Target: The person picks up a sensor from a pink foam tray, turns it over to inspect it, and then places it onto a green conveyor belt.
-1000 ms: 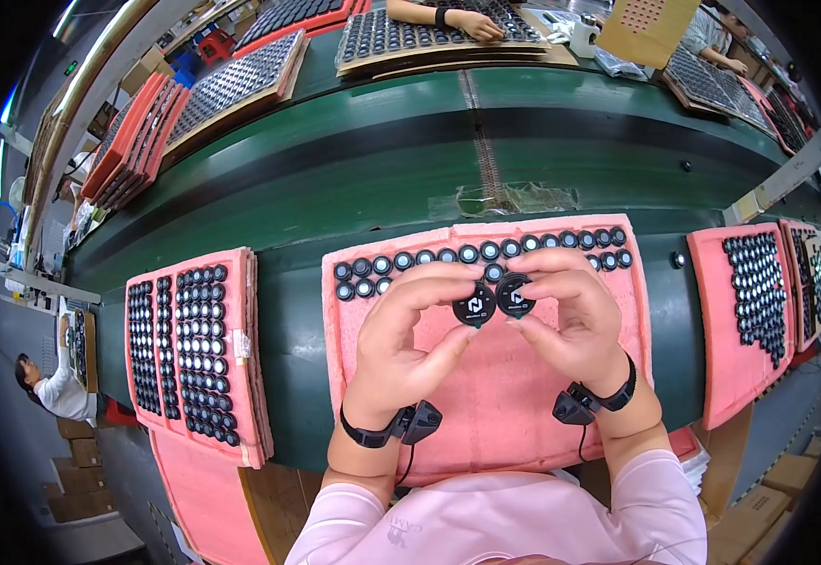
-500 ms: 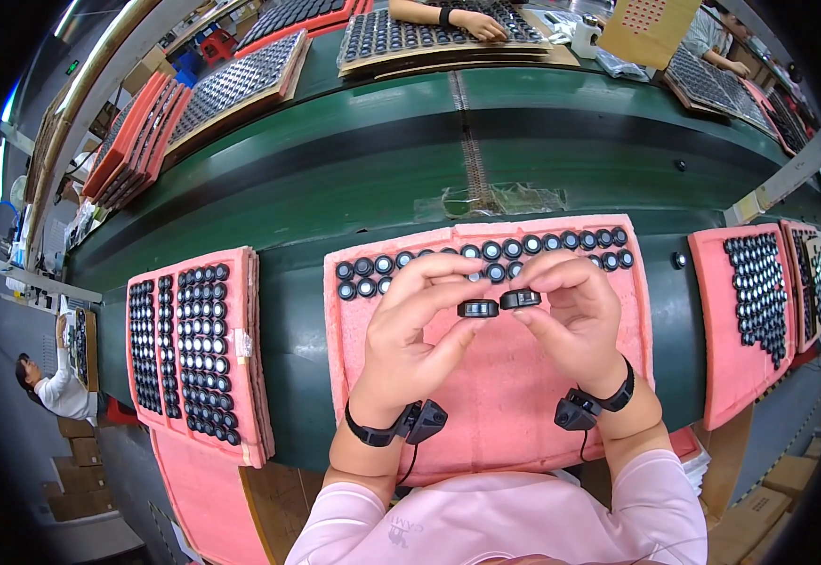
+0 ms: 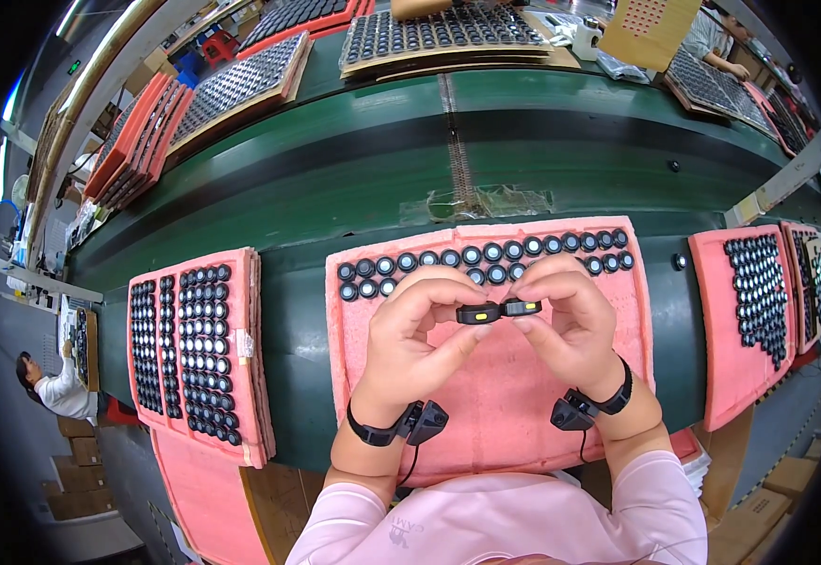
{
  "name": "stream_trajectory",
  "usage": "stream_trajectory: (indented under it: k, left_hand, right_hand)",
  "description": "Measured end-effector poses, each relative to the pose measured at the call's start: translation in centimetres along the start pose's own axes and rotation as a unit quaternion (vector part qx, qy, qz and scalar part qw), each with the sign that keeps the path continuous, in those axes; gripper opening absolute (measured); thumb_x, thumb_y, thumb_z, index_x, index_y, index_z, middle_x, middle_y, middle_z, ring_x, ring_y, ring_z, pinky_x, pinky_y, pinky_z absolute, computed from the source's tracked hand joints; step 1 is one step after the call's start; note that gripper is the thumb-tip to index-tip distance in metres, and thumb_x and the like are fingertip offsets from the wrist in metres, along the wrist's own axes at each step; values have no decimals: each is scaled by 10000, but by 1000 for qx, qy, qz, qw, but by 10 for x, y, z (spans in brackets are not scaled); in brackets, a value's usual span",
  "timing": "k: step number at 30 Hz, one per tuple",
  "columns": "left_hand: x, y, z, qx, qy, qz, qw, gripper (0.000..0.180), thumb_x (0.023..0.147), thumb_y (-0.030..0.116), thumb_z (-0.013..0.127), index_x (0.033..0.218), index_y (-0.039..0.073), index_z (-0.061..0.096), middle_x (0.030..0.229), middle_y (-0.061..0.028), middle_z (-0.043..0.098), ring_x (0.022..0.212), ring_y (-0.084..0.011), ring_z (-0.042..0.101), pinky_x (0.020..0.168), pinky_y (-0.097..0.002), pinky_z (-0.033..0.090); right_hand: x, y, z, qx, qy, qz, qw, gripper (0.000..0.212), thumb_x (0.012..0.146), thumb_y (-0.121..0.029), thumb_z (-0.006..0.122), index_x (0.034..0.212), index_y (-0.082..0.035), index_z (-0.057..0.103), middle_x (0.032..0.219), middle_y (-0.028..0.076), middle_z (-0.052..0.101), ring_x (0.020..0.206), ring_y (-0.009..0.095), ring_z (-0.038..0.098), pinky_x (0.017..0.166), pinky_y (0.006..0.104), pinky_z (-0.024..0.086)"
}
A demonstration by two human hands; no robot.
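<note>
Between the thumb and fingers of my left hand (image 3: 409, 341) is a black round disc-shaped part (image 3: 468, 314), held edge-on with a small yellow mark on its rim. My right hand (image 3: 580, 325) pinches a matching black disc-shaped part (image 3: 516, 309), which also shows a yellow mark. The two parts sit side by side, nearly or just touching; I cannot tell which. Beneath my hands lies a pink foam tray (image 3: 486, 414). Rows of black round parts with pale centres (image 3: 472, 255) line its far side, partly hidden by my fingers.
A stack of pink trays (image 3: 252, 377) filled with similar parts stands at left, and another pink tray (image 3: 712, 377) at right. Beyond runs a green conveyor belt (image 3: 335, 179) with clear tape (image 3: 514, 200) on it. Loaded trays (image 3: 439, 38) line the far side.
Both held parts have turned so their yellow marks show, and they have come closer together. The belt's seam and tape have shifted slightly left. A co-worker's hand across the belt is gone from view.
</note>
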State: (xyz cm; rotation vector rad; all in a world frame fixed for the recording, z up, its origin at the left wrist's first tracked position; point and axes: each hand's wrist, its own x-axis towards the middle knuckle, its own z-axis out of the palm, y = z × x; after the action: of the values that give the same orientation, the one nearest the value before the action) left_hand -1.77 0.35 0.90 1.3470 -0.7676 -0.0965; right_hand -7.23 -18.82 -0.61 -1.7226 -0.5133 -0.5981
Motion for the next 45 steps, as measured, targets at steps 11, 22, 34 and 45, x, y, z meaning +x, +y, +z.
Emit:
stream_trajectory:
  k: [11,22,34,45]
  left_hand:
    - [-4,-3,2,80,12,58,995,246,795,-49,711,1024,-11,630,944,-106,629,845,-186,613,741,-293,515]
    - [-2,0,0,117,-23,66,991,175,812,-46,709,970,-12,639,923,-105,612,858,-198,596,759,-294,485]
    - [-4,-5,2,112,-18,64,991,183,828,-49,700,995,-16,635,965,-112,603,873,-187,595,771,-286,494]
    - [2,-13,9,97,63,40,992,256,791,-44,700,1035,-8,635,907,-108,594,830,-217,625,725,-338,535]
  right_hand:
    - [-2,0,3,42,10,3,999,228,873,-3,676,1072,-2,564,1028,118,554,891,173,566,794,290,488]
    - [-2,1,3,33,-1,1,999,200,880,-3,670,1051,-9,567,1013,114,557,885,165,567,791,283,487]
    - [-3,4,5,56,18,18,998,207,859,28,670,1045,-6,583,1019,107,564,902,168,564,794,280,483]
    - [1,49,17,145,34,149,977,287,850,97,624,1130,41,592,1107,109,571,1019,190,600,850,289,516]
